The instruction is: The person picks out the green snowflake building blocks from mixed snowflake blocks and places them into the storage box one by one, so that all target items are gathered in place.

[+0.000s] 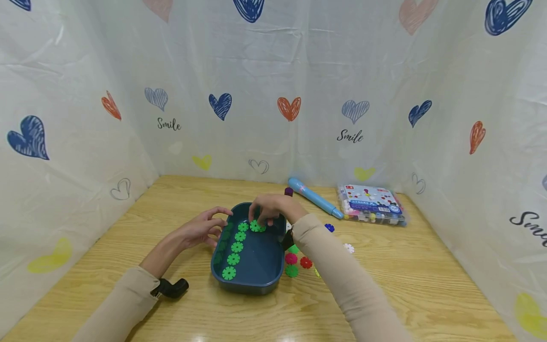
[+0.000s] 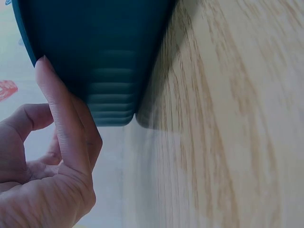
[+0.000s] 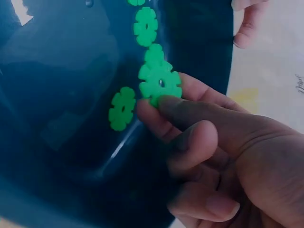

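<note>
With the left hand [image 1: 201,229] steadying the tray [image 1: 256,280] by straight fingers, the right hand [image 1: 271,209], pinching a green disc [image 3: 159,82], should seat it flat beside the row [image 1: 235,249].

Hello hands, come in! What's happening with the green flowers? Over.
Right hand pinches a green flower disc over the blue tray. Left hand touches the tray's side. Nothing in the way.

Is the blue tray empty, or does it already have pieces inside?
Not empty. The tray holds a row of green discs along its left side, and the right hand pinches another disc over it.
</note>
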`<state>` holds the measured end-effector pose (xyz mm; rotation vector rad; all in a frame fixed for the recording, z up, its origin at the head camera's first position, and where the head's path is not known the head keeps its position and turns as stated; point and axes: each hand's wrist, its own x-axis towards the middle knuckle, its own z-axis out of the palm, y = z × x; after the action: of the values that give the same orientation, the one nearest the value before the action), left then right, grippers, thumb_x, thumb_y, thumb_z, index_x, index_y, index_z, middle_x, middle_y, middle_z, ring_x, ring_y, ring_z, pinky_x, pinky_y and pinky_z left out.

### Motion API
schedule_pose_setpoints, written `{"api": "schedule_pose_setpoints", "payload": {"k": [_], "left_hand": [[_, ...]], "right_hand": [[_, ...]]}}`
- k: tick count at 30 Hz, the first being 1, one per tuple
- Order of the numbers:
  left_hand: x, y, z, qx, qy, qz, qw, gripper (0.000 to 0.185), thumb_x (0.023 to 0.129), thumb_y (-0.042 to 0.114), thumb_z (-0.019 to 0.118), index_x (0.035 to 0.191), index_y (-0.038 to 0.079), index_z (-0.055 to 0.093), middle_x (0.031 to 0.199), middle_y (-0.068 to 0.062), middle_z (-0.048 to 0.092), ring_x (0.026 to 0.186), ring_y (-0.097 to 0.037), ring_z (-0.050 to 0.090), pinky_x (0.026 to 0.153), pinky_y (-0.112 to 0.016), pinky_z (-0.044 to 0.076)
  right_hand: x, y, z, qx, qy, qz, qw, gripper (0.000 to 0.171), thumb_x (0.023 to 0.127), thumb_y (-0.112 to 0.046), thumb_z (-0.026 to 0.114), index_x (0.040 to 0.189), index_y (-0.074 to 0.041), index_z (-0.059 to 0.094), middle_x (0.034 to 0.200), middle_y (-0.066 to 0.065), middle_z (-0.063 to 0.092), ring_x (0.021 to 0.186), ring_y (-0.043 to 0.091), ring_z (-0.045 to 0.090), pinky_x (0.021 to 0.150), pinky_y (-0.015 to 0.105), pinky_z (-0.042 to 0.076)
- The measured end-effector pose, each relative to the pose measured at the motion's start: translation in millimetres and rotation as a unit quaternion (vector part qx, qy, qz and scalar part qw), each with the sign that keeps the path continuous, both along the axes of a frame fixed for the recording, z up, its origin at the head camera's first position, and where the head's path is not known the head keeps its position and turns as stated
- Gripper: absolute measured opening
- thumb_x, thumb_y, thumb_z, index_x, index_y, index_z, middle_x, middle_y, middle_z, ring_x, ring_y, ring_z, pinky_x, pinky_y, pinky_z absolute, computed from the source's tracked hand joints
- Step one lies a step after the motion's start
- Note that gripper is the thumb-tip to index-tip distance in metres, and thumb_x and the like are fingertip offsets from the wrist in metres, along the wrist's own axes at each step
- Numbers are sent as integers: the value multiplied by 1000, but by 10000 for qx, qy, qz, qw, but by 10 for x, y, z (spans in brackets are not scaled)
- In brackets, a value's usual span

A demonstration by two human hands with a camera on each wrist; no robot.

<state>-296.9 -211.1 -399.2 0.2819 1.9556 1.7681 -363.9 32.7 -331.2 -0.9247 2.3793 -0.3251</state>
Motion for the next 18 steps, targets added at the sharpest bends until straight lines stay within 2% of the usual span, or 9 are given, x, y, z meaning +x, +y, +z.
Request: {"api": "schedule_pose_setpoints", "payload": {"k": [4,10,18], "left_hand": [[0,7,9,24,-28,13,10000,44,102,14,48,144,10,33,95,-4,51,64,-10,54,55,-26,57],[0,5,17,47,-45,34,10000,44,102,13,47,143,11,33,95,-4,52,64,-10,55,55,-26,57],[1,-2,3,91,-61,-27,9999,45,102,13,47,145,10,32,95,-3,51,65,-9,54,55,-26,57]], "right_hand": [[9,-11,-18,218,-116,-197,9995,26,91,-6,66,112,-19,72,74,1,63,72,33,64,53,27,40],[25,-23,-29,415,-281,-263,9984,24,91,-6,66,109,-21,72,77,5,68,64,21,62,59,31,43],[-1,-45,-92,766,-450,-294,9956,21,91,-9,68,105,-23,72,71,2,67,59,16,55,51,24,38]]}}
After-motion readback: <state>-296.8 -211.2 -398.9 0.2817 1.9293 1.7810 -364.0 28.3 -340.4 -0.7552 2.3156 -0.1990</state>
